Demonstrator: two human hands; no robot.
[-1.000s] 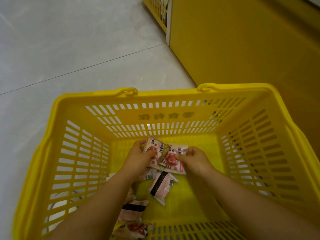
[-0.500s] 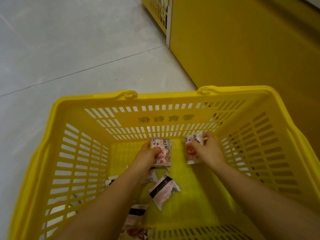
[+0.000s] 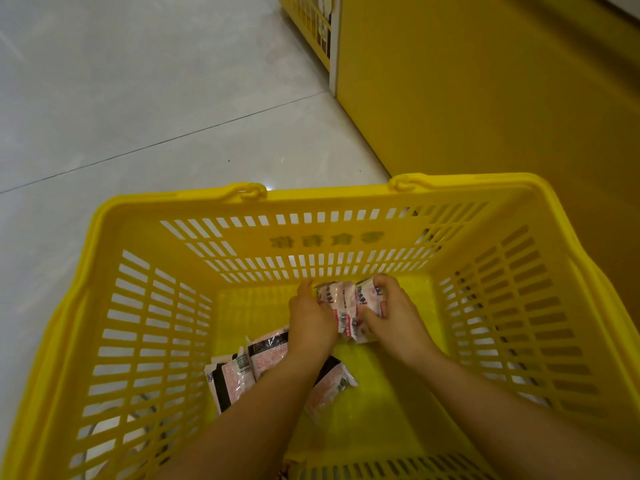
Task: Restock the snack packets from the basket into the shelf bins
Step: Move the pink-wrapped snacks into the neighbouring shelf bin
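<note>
What we cannot make out
Our left forearm covers part of the loose packets; print on the held packets blurs beyond reading, and the near wall of the basket runs off the bottom edge.

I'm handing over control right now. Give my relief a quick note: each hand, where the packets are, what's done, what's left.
Left hand: grip on the bundle of small pink-and-white snack packets, from its left side.
Right hand: grip on the same bundle, fingers curled over its top.
The bundle is low inside the yellow slotted plastic basket, near the far wall, not lifted out.
At least three loose black-banded pink packets lie on the basket floor by the left forearm.
Done: one bundle gathered. Left: carry it to the shelf bins, then the loose ones. No bin is plainly in view.
</note>
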